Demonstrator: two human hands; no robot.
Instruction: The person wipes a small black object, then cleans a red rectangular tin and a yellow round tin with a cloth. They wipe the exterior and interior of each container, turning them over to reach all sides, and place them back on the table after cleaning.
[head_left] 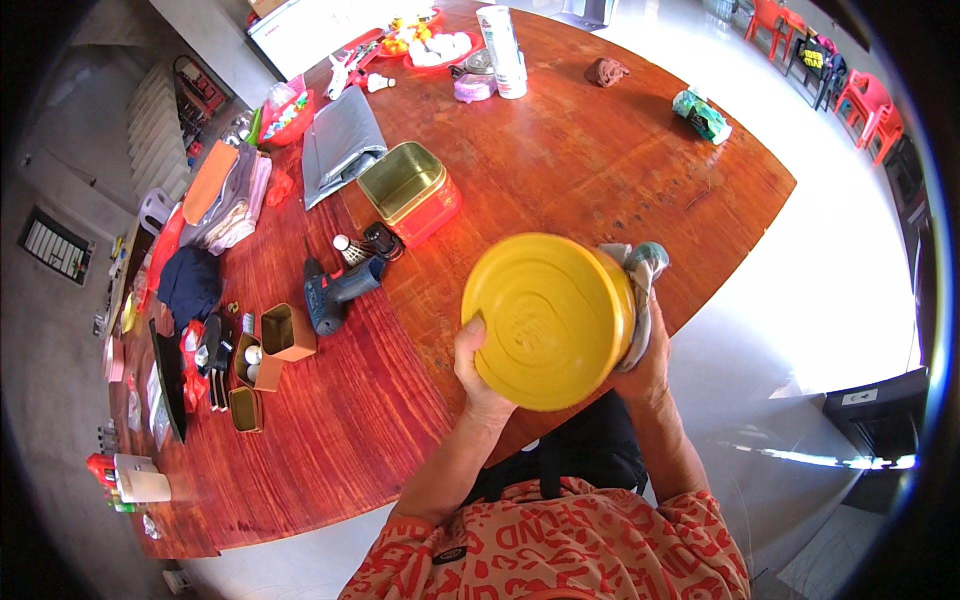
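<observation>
A round yellow plastic tub (545, 310) is held up over the near edge of the wooden table, its ringed round face turned toward me. My left hand (476, 370) grips its left side, with the thumb over the rim and the other fingers hidden behind. On the right, my right hand (648, 352) presses a bunched grey-green cloth (640, 290) against the tub's outer wall. That hand's fingers are mostly covered by the cloth and the tub. Beyond the tub stands an open red tin box (428, 215) with a gold-coloured inside.
Left of the tin lie a cordless drill (335, 295), a shuttlecock (350, 250) and a grey plastic packet (340, 145). Small open tins (287, 333) stand farther left. A white canister (503, 55) is at the back; a green packet (702, 115) lies near the right edge.
</observation>
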